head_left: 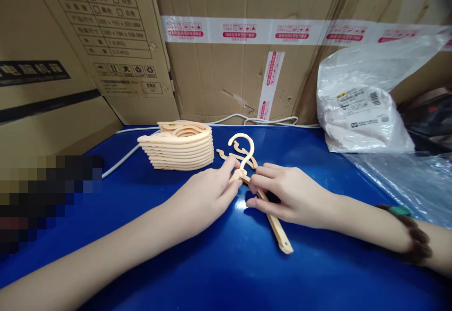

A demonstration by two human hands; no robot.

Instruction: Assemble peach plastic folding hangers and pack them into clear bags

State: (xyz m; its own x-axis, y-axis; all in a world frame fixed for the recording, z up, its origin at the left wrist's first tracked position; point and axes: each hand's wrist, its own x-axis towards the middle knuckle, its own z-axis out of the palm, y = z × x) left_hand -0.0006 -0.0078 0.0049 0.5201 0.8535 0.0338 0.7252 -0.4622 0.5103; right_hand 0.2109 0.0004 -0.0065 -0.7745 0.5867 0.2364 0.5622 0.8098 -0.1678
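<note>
Fingers point(231, 164) hold a smooth, round-hooked cream hanger point(242, 173) over glossy blue tabletop point(197, 264).

The hanger point(241, 173) looks smooth plastic (faintly satiny), the tabletop point(197, 264) glossy, the cardboard point(219, 73) matt, the bag point(367, 129) crinkled plastic

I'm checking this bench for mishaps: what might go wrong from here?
The left hand pinches the cream hanger near the base of its hook, so its fingers might get nipped if the parts shift. The stack of cream pieces stands just beyond that hand and could slide if bumped.
</note>
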